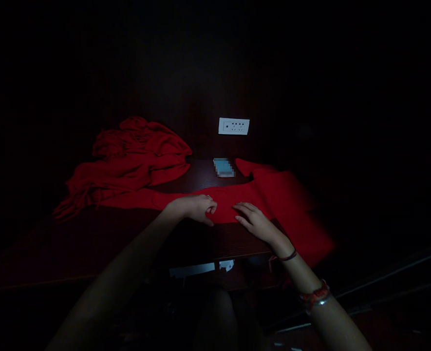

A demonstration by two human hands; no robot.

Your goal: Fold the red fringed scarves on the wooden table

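Note:
A red scarf point(227, 202) with fringed ends is spread across a dark wooden table. Its middle forms a narrow flat strip, while the left part point(127, 168) lies bunched in loose folds. My left hand point(196, 208) rests on the strip with bent fingers, its thumb apart from them near the front edge of the cloth. To its right, my right hand point(253, 222) lies with fingers stretched out on the cloth. Neither hand appears to grip the fabric. On the right the scarf widens and hangs down past the table's edge into shadow.
Behind the strip lies a blurred-out phone-like rectangle point(224, 167). A white socket panel point(234, 126) is on the dark wall at the back. Below the table's front edge point(233, 257) are pale paper-like pieces point(193, 269). Much of the surroundings is too dark to make out.

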